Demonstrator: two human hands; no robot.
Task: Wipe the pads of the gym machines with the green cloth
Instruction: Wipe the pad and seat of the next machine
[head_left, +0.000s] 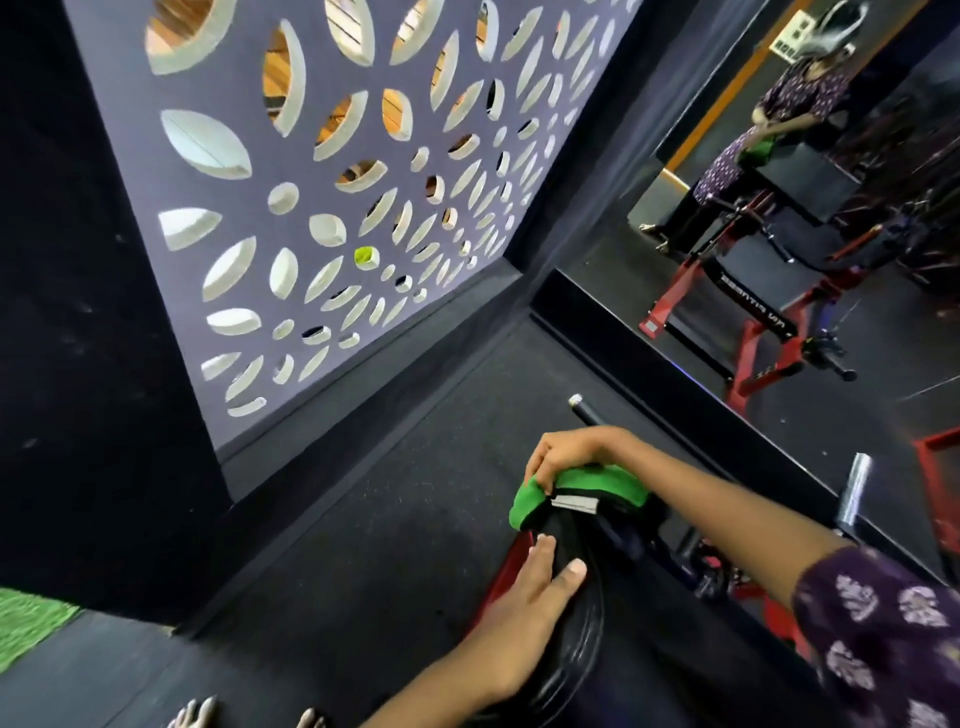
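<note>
A black pad (597, 613) of a red-framed gym machine runs from the bottom centre away from me. The green cloth (540, 499) is draped over the pad's far end. My right hand (576, 457) grips the cloth from above, fingers curled over its left edge. My left hand (524, 608) lies flat on the pad's left side, with fingers straight and pointing forward. A white label (574, 503) shows just below the cloth.
A perforated grey wall panel (332, 218) stands ahead on the left. A mirror (779, 234) on the right reflects a person and the red machine frame. A black bar (584, 410) and a chrome peg (854, 488) stick out near my right arm. Dark rubber floor (395, 499) lies below.
</note>
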